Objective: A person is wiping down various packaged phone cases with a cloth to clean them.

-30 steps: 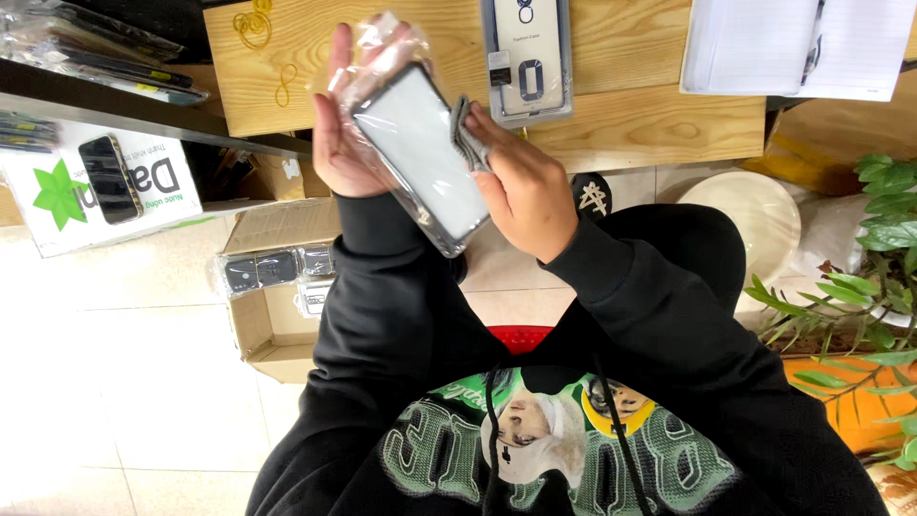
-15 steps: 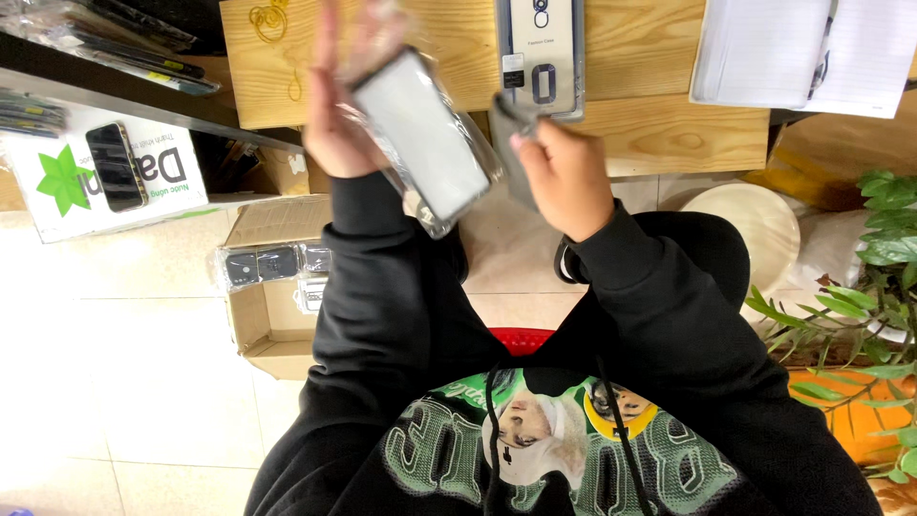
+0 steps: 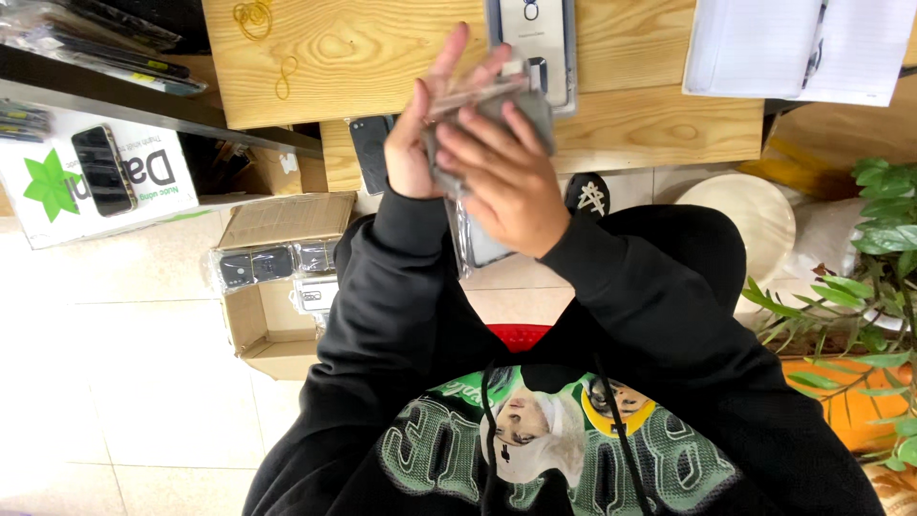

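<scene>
I hold a flat grey phone case in a clear plastic sleeve [image 3: 478, 239] upright in front of me, between both hands. My left hand [image 3: 420, 134] grips its left edge with fingers raised. My right hand [image 3: 511, 177] lies across the front of the sleeve, covering most of it. The sleeve's lower end hangs below my right hand. Black sleeves cover both my arms.
A wooden table [image 3: 382, 67] lies ahead with another packaged case [image 3: 535, 38], rubber bands [image 3: 253, 14] and a white notebook [image 3: 802, 43]. An open cardboard box [image 3: 277, 287] with wrapped cases sits on the tiled floor at left. A green plant [image 3: 860, 287] stands at right.
The packaged case has turned from facing me to nearly edge-on. My right hand has moved from its right edge across its front, and both hands have come close together.
</scene>
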